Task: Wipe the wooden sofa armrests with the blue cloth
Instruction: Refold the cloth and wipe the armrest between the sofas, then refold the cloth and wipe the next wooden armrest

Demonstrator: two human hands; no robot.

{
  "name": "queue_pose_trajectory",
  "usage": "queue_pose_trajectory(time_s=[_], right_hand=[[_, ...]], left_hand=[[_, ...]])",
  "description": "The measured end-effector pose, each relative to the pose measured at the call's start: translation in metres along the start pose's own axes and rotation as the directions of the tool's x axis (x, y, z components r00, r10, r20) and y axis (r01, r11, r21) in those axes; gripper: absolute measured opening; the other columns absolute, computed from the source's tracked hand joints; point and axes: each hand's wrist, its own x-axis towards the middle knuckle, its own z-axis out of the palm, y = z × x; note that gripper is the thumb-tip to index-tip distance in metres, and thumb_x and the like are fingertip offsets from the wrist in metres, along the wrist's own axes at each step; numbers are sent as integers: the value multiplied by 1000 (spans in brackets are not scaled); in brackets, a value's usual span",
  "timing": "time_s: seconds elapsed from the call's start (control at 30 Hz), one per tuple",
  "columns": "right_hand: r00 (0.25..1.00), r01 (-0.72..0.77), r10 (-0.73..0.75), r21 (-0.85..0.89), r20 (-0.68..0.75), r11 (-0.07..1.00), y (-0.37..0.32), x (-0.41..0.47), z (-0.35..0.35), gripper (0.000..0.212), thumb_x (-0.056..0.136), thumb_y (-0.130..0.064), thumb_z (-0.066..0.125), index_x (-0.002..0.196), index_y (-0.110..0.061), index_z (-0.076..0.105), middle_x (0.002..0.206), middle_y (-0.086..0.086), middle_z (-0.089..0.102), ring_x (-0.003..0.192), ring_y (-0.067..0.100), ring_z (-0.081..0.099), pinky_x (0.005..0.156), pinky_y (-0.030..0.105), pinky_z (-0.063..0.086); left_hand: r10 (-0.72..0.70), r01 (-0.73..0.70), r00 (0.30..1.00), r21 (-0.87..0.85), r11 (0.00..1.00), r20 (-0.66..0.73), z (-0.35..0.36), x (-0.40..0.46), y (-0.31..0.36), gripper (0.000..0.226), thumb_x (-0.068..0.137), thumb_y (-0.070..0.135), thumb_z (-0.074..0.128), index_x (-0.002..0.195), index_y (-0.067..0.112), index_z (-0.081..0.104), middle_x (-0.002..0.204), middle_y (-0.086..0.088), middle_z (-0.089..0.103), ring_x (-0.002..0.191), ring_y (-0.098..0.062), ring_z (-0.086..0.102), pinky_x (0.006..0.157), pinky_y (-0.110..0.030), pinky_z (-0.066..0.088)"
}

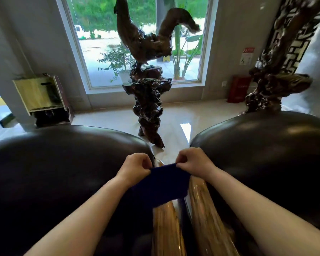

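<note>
Blue cloth stretched above wooden armrests — left hand, right hand pinch-closed on top corners.

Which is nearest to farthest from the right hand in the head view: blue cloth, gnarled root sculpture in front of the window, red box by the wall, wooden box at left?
1. Dark blue cloth, pinched in the right hand.
2. Gnarled dark wooden root sculpture, ahead, centre floor.
3. Red box, far right by the wall.
4. Pale wooden box, far left, across the left sofa.
</note>
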Motion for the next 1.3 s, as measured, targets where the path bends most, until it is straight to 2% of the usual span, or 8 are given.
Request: queue_pose_trajectory(time_s=[0.07,0.17,0.33,0.43,0.63,0.8,1.1,1.3], right_hand=[[999,7,-7,10,-40,1000,-25,-11,-40,7,75,-12,66,80,-10,71,82,8,72,74,14,61,68,23,47],[996,14,-15,-7,-89,1000,-56,-30,-91,5,73,-10,67,77,-11,71,80,6,72,70,9,58,56,5,36],[984,47,-43,19,-175,999,-81,-57,-151,10,71,-10,69,76,-16,64,76,3,70,67,11,60,57,16,41],[985,50,-32,102,-169,994,-76,-70,-175,23,71,-9,70,82,-21,53,74,2,72,66,9,65,57,15,48],[993,79,-72,77,-90,994,-29,-78,-196,19,72,-8,68,80,-19,55,80,7,73,70,12,65,61,18,48],[989,142,-142,-6,42,990,39,-62,-195,6,74,-8,67,78,-11,65,87,9,71,77,17,64,72,27,51],[979,205,-205,-102,4,973,140,30,-186,18,77,-6,61,92,-11,68,85,6,72,70,10,55,69,18,38],[980,193,-197,-140,-20,971,194,64,-132,16,79,-6,58,92,-9,67,93,11,70,84,23,61,71,25,41]], left_hand=[[43,-44,999,-6,999,-21,-31,-11,30,13,65,2,65,69,14,68,67,3,63,65,-10,56,53,-5,37],[110,-111,994,-27,993,-15,-71,-28,73,18,67,2,67,66,20,64,68,3,64,65,-9,57,63,-16,44],[182,-186,982,-65,980,-58,-107,-47,127,24,67,-1,68,71,20,58,62,12,63,51,13,56,53,2,37],[200,-205,978,-85,975,-65,-107,-53,153,20,67,-1,67,78,14,60,66,8,68,54,14,57,54,2,40],[173,-173,982,-6,985,-75,-67,-46,184,23,66,0,67,68,22,61,63,12,61,55,9,56,53,0,38],[70,-68,996,52,996,-47,-2,-13,196,19,68,1,66,69,20,63,78,-3,66,74,-16,60,69,-26,48],[59,-42,987,113,993,-146,62,99,204,18,70,-1,62,75,15,64,80,-3,65,75,-15,58,66,-20,41],[110,-78,977,177,981,-180,118,139,161,17,73,-2,58,79,13,61,83,-4,62,79,-17,56,72,-26,42]])
